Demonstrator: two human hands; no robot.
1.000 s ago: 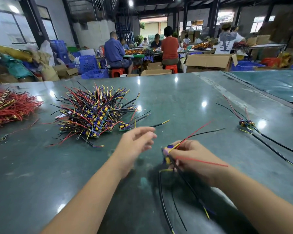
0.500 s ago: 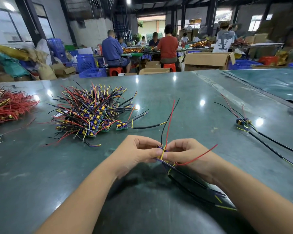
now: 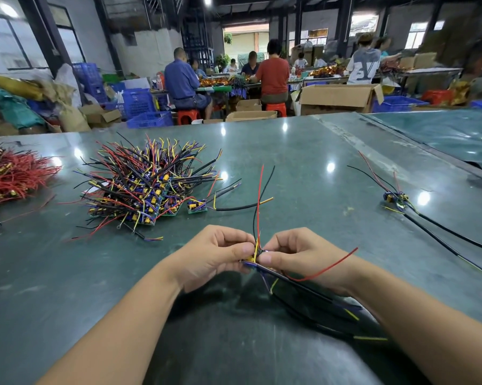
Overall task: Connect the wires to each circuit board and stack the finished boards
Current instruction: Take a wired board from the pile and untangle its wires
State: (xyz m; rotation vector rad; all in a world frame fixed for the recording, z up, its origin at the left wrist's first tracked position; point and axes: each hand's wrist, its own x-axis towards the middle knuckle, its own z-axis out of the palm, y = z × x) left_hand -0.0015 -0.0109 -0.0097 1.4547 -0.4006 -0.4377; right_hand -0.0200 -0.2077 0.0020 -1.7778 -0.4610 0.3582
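A broad, glossy dark-green worktable (image 3: 303,151) is filling the view, reflecting ceiling lamps. Beyond its far edge, seated and standing workers (image 3: 271,72) are gathering round a distant bench amid open brown cardboard cartons (image 3: 337,98) and blue plastic crates (image 3: 142,107).

On the table's left half, a large bristling heap of small green circuit boards with black, red, yellow and purple leads (image 3: 145,187) is lying well apart from the hands. At the far left edge, a mound of thin red wires (image 3: 14,176) is spreading across the surface. Toward the right, a single wired board with long black cables (image 3: 395,198) is resting alone, its cables trailing toward the near right.

Near the centre foreground, the left hand (image 3: 214,257) and the right hand (image 3: 303,255) are meeting above the table with curled fingers, both pinching a small circuit board with yellow and blue parts (image 3: 257,255) between thumbs and fingertips; the board itself is largely hidden. A thin red wire (image 3: 259,201) and a thin black wire (image 3: 264,190) are rising from the board between the hands, a second red lead (image 3: 325,266) is looping past the right wrist, and black yellow-tipped cables (image 3: 317,293) are trailing under the right forearm.
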